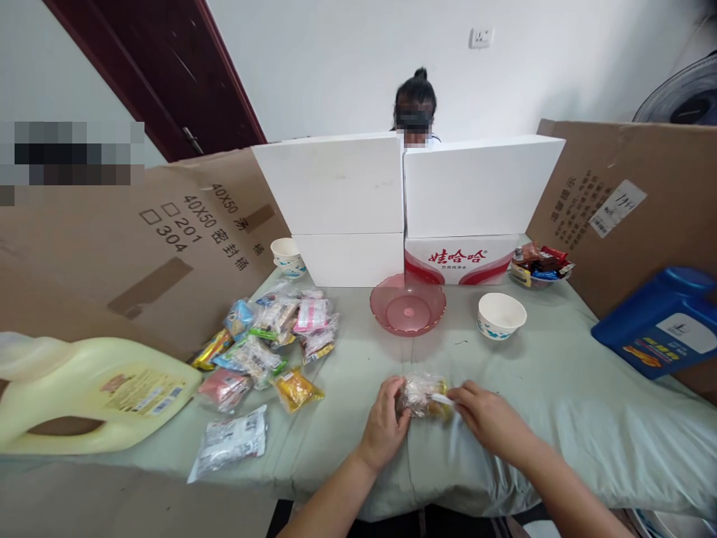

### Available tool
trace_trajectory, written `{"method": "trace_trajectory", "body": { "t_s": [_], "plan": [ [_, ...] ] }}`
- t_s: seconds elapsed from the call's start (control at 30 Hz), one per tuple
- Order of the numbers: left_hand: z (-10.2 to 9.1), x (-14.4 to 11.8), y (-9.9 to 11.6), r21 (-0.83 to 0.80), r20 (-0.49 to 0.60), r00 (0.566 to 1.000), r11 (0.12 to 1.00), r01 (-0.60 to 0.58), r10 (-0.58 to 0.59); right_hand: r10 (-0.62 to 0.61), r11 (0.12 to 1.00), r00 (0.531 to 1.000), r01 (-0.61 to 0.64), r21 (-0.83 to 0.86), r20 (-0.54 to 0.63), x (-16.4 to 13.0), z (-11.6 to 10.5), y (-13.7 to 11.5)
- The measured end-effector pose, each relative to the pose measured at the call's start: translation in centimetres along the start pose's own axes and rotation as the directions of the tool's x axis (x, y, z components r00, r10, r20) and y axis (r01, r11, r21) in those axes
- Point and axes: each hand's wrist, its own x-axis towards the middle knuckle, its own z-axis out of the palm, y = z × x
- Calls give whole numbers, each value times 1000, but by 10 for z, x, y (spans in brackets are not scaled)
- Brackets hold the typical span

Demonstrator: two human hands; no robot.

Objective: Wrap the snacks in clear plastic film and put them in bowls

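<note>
Close to the table's front edge lies a transparent-wrapped snack packet (420, 393) with some yellow at its right end. My left hand (383, 422) is closed around the packet's left end, thumb toward me. The fingers of my right hand (486, 415) pinch a slim white piece (442, 399) against the yellow end; whether this is a small tool or part of the wrapper, I cannot tell. Beyond my hands stands a pink translucent bowl (408, 306). To its right is a white paper bowl (502, 314) with a blue pattern.
Several wrapped snacks (277, 321) are heaped at left, with a silver packet (231, 441) nearer me. A yellow jug (106, 396) lies left; a blue bottle (661, 321) leans right. White boxes (347, 187) and cardboard (621, 202) wall the table. A person (415, 97) is behind.
</note>
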Motion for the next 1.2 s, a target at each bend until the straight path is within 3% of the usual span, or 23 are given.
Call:
{"method": "trace_trajectory", "body": {
  "t_s": [0.13,0.2,0.3,0.43,0.5,0.57,0.6,0.7,0.77,0.8,0.87,0.9,0.93,1.0,1.07,1.13,1.2],
  "plan": [
    [-2,4,1,-19,14,1000,1000,20,-20,221,973,972,-225,-54,-76,-44,-4,70],
    [-5,8,3,-11,36,999,1000,3,-3,248,960,954,-265,-87,-169,-55,-2,82],
    [-10,14,8,-12,76,995,998,-59,60,153,988,938,-156,13,-312,-46,9,56],
    [-16,19,18,-92,106,991,993,-77,87,-21,984,947,78,163,-322,-4,29,-9],
    [-19,18,19,-169,81,997,986,-3,17,-58,973,943,127,191,-329,14,36,-25],
    [-23,15,15,-271,2,988,950,151,-157,-19,967,929,112,230,-371,20,41,-22],
    [-26,13,10,-332,-52,960,911,242,-275,37,963,915,75,259,-402,18,43,-14],
    [-37,2,-10,-510,-134,803,735,447,-581,259,934,855,-103,342,-448,-4,45,21],
    [-46,-8,-20,-535,-171,732,686,494,-660,370,910,817,-225,347,-442,-26,41,40],
    [-51,-12,-22,-498,-237,716,715,490,-656,396,907,795,-260,331,-459,-36,38,44],
    [-60,-20,-16,-325,-440,736,855,404,-514,369,926,752,-249,283,-546,-51,27,41],
    [-64,-22,-9,-206,-503,782,930,305,-368,311,948,744,-194,253,-591,-55,21,33],
    [-66,-23,1,-96,-499,844,981,169,-195,227,969,753,-108,224,-618,-56,14,22],
    [-68,-21,23,-4,-281,949,989,-146,139,-4,977,826,124,174,-564,-51,4,-7],
    [-65,-14,42,-32,24,941,941,-337,338,-224,939,890,306,158,-397,-40,3,-31],
    [-59,-6,47,37,191,923,937,-348,335,-286,936,926,324,134,-247,-25,12,-44],
    [-55,1,38,231,200,957,940,-252,208,-177,979,969,192,75,-170,-13,28,-41]
  ]
}}
